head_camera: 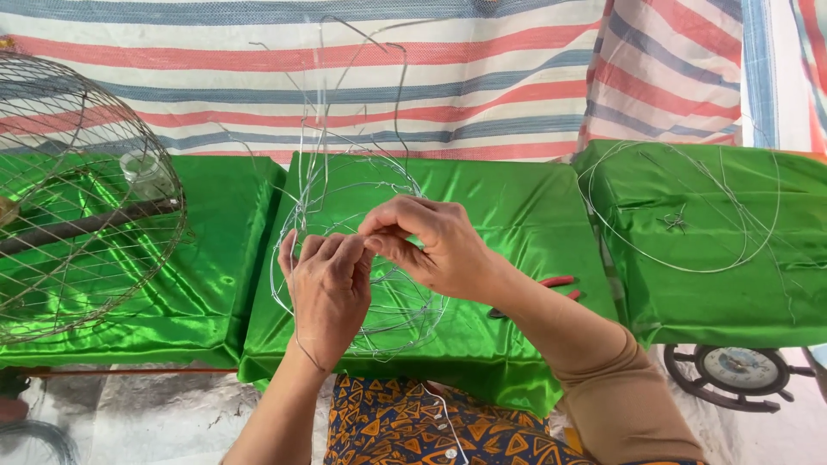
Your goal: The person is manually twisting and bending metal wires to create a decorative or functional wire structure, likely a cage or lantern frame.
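Both hands meet over the round silver wire frame [362,258]: left hand [327,288] grips it, right hand [431,245] pinches a strand.

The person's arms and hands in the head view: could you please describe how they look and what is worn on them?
Both hands are bare, with no gloves or rings that show. The left hand joins a forearm that is uncovered down to the frame's edge. The right hand leads to a bare forearm, then a snug tan sleeve from about the elbow upward. No watch or bracelet is visible on either wrist.
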